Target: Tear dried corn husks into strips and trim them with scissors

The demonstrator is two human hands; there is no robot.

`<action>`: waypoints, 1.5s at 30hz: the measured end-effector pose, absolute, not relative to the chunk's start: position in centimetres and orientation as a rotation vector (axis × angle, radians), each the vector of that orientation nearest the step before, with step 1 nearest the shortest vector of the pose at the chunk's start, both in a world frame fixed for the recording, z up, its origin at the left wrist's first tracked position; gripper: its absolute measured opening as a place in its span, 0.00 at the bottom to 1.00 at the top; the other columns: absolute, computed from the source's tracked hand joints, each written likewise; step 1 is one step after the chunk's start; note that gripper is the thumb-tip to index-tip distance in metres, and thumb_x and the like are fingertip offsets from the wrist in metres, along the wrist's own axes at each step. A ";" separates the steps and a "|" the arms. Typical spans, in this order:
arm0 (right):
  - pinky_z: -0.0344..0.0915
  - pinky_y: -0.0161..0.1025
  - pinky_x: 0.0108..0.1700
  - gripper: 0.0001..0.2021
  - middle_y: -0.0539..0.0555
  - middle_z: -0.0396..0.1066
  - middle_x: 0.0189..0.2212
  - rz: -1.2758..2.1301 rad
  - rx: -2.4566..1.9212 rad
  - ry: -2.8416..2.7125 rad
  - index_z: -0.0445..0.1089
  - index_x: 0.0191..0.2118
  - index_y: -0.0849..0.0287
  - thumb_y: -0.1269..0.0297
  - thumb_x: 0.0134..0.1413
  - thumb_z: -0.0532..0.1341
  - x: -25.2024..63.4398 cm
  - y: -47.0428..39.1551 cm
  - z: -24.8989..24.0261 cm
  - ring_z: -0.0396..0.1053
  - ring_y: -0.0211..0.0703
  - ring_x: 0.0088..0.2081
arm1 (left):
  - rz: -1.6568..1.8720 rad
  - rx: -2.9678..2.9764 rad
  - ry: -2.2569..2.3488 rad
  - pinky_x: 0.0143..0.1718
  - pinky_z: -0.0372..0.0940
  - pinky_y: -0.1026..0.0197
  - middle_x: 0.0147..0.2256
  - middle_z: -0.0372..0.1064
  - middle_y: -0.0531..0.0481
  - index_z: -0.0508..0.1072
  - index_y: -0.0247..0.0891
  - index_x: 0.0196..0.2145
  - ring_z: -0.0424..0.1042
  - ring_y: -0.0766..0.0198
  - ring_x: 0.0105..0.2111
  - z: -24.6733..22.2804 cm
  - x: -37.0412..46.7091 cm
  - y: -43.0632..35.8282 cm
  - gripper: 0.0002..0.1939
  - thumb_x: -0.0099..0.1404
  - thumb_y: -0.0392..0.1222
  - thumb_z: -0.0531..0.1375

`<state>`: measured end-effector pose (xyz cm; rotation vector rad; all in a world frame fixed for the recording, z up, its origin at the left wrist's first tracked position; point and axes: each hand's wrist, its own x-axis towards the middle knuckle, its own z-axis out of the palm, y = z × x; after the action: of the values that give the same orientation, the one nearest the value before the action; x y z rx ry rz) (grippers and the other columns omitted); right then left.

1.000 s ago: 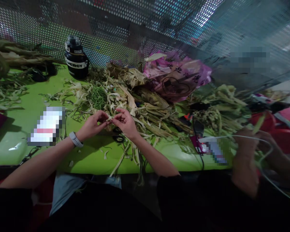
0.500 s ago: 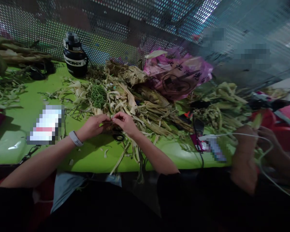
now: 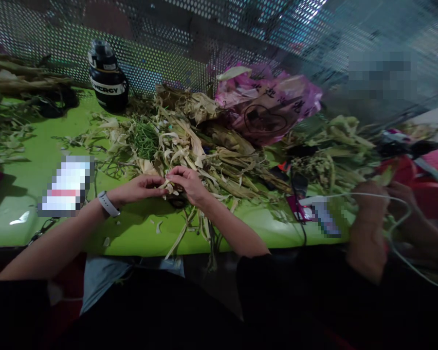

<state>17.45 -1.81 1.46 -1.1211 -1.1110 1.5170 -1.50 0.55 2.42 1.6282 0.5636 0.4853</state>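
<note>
My left hand (image 3: 138,188) and right hand (image 3: 190,183) are both pinching one pale husk strip (image 3: 167,183) fingertip to fingertip, near the front edge of the green table (image 3: 29,146), against the husk pile (image 3: 190,146).

Makeshift produce-sorting workplace, not home kitchen. Lime-green tabletop (image 3: 29,160) buried in dried husks and stalks (image 3: 204,155), heap at centre running toward 3 o'clock. Perforated metal screen (image 3: 168,43) walls off 12 o'clock. Pink plastic bag (image 3: 266,104) at 1 o'clock, black jug (image 3: 107,82) at 11. Co-worker's hand (image 3: 367,199) at 3 o'clock.
</note>
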 end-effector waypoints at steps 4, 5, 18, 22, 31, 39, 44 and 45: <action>0.52 0.30 0.22 0.15 0.43 0.63 0.18 1.562 -1.092 -1.070 0.67 0.27 0.59 0.57 0.38 0.70 17.4 -1.9 1.6 0.55 0.28 0.19 | 0.425 1.582 0.505 0.37 0.67 0.62 0.32 0.74 0.47 0.79 0.38 0.37 0.71 0.63 0.32 2.9 -1.7 0.5 0.11 0.59 0.47 0.65; 0.50 0.30 0.22 0.15 0.43 0.61 0.17 1.540 -1.086 -1.074 0.67 0.26 0.59 0.56 0.38 0.70 17.4 -1.8 1.7 0.53 0.28 0.19 | 0.412 1.587 0.494 0.37 0.67 0.62 0.32 0.74 0.47 0.79 0.38 0.37 0.71 0.63 0.32 3.0 -1.8 0.5 0.11 0.60 0.47 0.65; 0.59 0.34 0.29 0.14 0.46 0.63 0.25 1.253 -1.074 -1.480 0.67 0.30 0.58 0.52 0.48 0.66 17.0 -2.5 1.4 0.60 0.34 0.26 | 0.203 1.415 0.424 0.26 0.64 0.63 0.22 0.69 0.51 0.74 0.36 0.28 0.67 0.66 0.22 2.8 -1.2 -0.5 0.10 0.58 0.46 0.66; 0.59 0.35 0.30 0.18 0.47 0.62 0.25 1.190 -1.116 -1.455 0.66 0.34 0.56 0.45 0.54 0.61 17.5 -2.0 0.8 0.59 0.35 0.26 | 0.366 1.292 0.464 0.28 0.67 0.63 0.24 0.71 0.51 0.74 0.36 0.32 0.71 0.66 0.23 2.2 -1.2 -0.1 0.10 0.57 0.45 0.68; 0.55 0.38 0.34 0.18 0.49 0.57 0.24 0.640 -1.060 -1.968 0.57 0.26 0.56 0.54 0.65 0.50 18.3 -2.3 1.7 0.57 0.38 0.28 | 0.454 1.225 0.482 0.28 0.70 0.64 0.24 0.74 0.50 0.72 0.33 0.39 0.73 0.67 0.23 1.5 -1.4 0.3 0.15 0.59 0.46 0.68; 0.54 0.36 0.33 0.16 0.47 0.56 0.23 0.670 -1.104 -1.910 0.58 0.27 0.56 0.56 0.66 0.50 17.9 -2.0 0.5 0.55 0.36 0.27 | 0.538 1.359 0.580 0.21 0.64 0.70 0.19 0.70 0.54 0.71 0.33 0.35 0.70 0.70 0.19 1.5 -1.1 0.3 0.16 0.62 0.50 0.64; 0.53 0.36 0.33 0.18 0.46 0.53 0.22 0.632 -1.156 -1.820 0.54 0.26 0.56 0.54 0.66 0.50 17.9 -1.7 0.8 0.54 0.35 0.26 | 0.549 1.443 0.588 0.21 0.63 0.69 0.19 0.68 0.54 0.71 0.34 0.33 0.68 0.70 0.18 1.8 -1.3 0.4 0.15 0.63 0.50 0.63; 0.53 0.36 0.33 0.18 0.46 0.53 0.22 0.631 -1.165 -1.799 0.54 0.25 0.56 0.53 0.66 0.50 18.0 -1.6 0.9 0.53 0.35 0.26 | 0.545 1.455 0.583 0.21 0.63 0.69 0.19 0.68 0.54 0.71 0.34 0.32 0.68 0.70 0.18 1.9 -1.4 0.4 0.15 0.64 0.51 0.63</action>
<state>17.95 -1.59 0.86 -1.1653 -1.7990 0.6310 -1.37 0.44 1.92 1.4548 0.5826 0.5454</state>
